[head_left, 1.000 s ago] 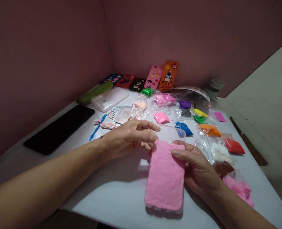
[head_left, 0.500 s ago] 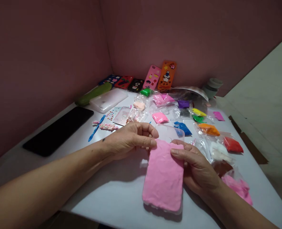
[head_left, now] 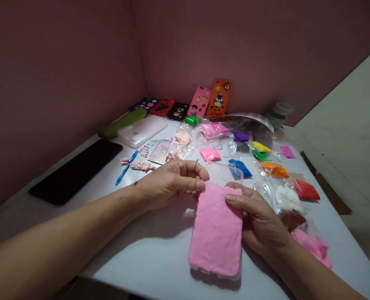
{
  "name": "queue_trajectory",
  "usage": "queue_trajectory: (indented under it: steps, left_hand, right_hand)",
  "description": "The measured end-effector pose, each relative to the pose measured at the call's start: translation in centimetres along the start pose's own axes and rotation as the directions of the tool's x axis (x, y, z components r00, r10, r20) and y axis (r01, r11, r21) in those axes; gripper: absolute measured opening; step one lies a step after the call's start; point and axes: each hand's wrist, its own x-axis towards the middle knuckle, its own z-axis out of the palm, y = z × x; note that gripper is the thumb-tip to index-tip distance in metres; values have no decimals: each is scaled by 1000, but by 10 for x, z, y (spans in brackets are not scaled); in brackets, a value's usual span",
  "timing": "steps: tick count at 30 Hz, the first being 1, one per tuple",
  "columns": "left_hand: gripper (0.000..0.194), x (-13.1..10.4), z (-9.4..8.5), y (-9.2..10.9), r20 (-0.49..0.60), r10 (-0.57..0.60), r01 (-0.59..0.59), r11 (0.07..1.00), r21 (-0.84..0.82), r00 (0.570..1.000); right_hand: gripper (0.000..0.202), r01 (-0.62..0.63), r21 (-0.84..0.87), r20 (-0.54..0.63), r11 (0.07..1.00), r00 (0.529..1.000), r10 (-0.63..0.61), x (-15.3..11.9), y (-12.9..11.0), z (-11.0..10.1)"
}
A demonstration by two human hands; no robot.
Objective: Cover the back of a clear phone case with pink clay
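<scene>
A clear phone case [head_left: 224, 168] is tilted up just above the table's near side, its back coated with pink clay [head_left: 216, 229] except for a bare strip at the far end. My right hand [head_left: 256, 212] grips the case's right edge, thumb resting on the clay near its upper edge. At the upper left corner of the clay, my left hand [head_left: 180, 181] pinches the edge between thumb and curled fingers. The clay surface is slightly uneven, with a ragged upper border.
Bags of coloured clay, among them blue [head_left: 239, 168], orange [head_left: 274, 169] and red [head_left: 306, 189], cover the right side. A black phone-like slab [head_left: 77, 171], a blue tool [head_left: 126, 167] and a whitish case [head_left: 143, 131] lie left. Decorated cases [head_left: 219, 98] lean against the wall.
The clay-covered case has shifted very slightly to the right with my right hand. My left hand stays at the same corner, its grip nearly unchanged.
</scene>
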Motion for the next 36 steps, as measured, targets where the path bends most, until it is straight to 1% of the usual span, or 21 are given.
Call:
queue_trajectory:
  steps: [3, 8, 13, 18, 22, 25, 31, 34, 36]
  left_hand:
    - [6, 0, -1, -1, 15, 1, -1, 1000, -2, 1000]
    - [8, 0, -5, -2, 40, 4, -2, 999, -51, 999]
    - [6, 0, -4, -2, 52, 12, -10, 1000, -30, 999]
    - [7, 0, -1, -1, 17, 27, -27, 1000, 4, 999]
    - [7, -1, -1, -1, 4, 25, -25, 1000, 9, 1000]
    - [6, -1, -3, -3, 25, 20, -20, 1000, 5, 999]
    - [7, 1, -5, -6, 63, 32, -27, 997, -73, 998]
    - [7, 1, -4, -6, 62, 37, -34, 998, -53, 997]
    - [10, 1, -3, -5, 32, 37, -36, 999, -6, 999]
  right_hand:
    - [17, -2, -11, -13, 1000, 1000, 2, 0, -1, 0]
    - [20, 5, -20, -44, 1000, 999, -6, -1, -1, 0]
    - [18, 7, 27, -4, 1000, 1000, -7, -2, 0, 0]
    - [16, 6, 31, 32, 999, 999, -7, -2, 0, -1]
    - [17, 9, 17, 19, 1000, 1000, -9, -2, 0, -1]
    - [17, 8, 10, 15, 1000, 1000, -8, -2, 1, -1]
    - [17, 3, 28, 14, 1000, 1000, -4, -1, 1, -1]
    - [18, -1, 30, 12, 1000, 1000, 0, -1, 1, -2]
    - [18, -6, 35, 21, 999, 1000, 6, -1, 1, -2]
